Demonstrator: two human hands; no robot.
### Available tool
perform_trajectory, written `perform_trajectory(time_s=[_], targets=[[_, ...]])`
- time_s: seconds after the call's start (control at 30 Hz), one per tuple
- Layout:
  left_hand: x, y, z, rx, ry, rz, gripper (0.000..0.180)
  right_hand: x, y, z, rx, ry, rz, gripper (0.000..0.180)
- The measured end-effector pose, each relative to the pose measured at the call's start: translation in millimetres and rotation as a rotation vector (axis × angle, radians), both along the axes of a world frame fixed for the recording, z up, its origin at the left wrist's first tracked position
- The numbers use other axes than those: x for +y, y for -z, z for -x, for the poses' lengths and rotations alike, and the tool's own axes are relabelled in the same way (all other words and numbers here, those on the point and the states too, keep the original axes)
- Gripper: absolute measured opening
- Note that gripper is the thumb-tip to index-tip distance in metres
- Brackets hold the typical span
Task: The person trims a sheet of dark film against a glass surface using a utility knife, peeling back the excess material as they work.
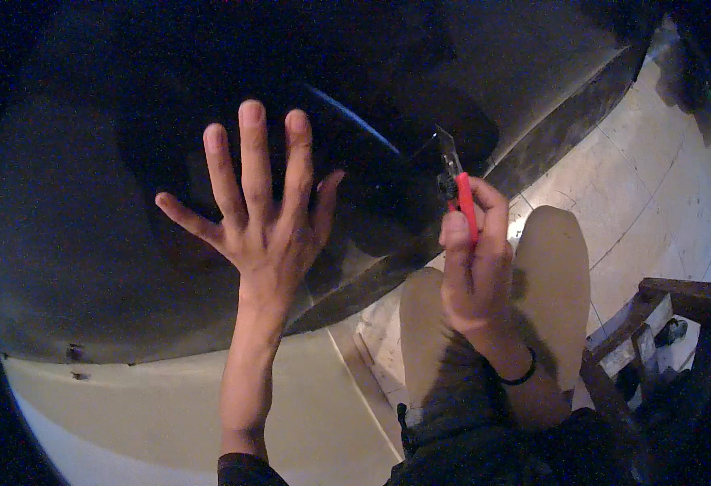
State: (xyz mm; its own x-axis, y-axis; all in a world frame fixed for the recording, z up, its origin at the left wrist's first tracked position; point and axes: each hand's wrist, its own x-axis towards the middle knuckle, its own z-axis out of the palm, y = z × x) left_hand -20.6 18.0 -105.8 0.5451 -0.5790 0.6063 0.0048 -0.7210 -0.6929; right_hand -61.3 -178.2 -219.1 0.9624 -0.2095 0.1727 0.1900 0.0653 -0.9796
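Note:
My left hand (270,219) is spread wide, palm down, over a dark, glossy flat surface (72,243); whether it touches that surface I cannot tell. Nothing is in its fingers. To the right, my right hand (481,275) grips a red utility knife (467,198) between thumb and fingers. Its blade is out and points up and away, above the dark surface near its front edge. A thin bluish streak (351,119) crosses the surface between the two hands.
The dark surface ends in a thick edge (566,121) running diagonally. Beyond it lies a tiled floor (639,186). My knees (554,251) are bent beside the edge. Dark wooden furniture (687,300) stands at the lower right, and a pale wall-like panel (129,413) fills the lower left.

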Motion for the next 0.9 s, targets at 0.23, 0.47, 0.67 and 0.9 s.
perform_trajectory(time_s=[0.23, 0.47, 0.67, 0.9], targets=[[-7.2, 7.4, -1.0, 0.017, -0.045, 0.093, 0.067, -24.2, -28.7, -10.9, -0.253, -0.015, 0.427, 0.039], [-17.6, 16.4, -10.2, -0.058, 0.047, 0.160, 0.065, -24.0, -45.6, -10.2, -0.264, -0.009, 0.486, 0.039], [-8.0, 58.3, -20.8, -0.178, 0.046, 0.118, 0.060, -25.9, -39.0, 5.7, -0.146, -0.097, 0.300, 0.047], [-7.4, 68.0, -18.1, -0.149, -0.090, 0.033, 0.067, -19.1, -49.9, 10.4, -0.109, -0.172, 0.361, 0.053]])
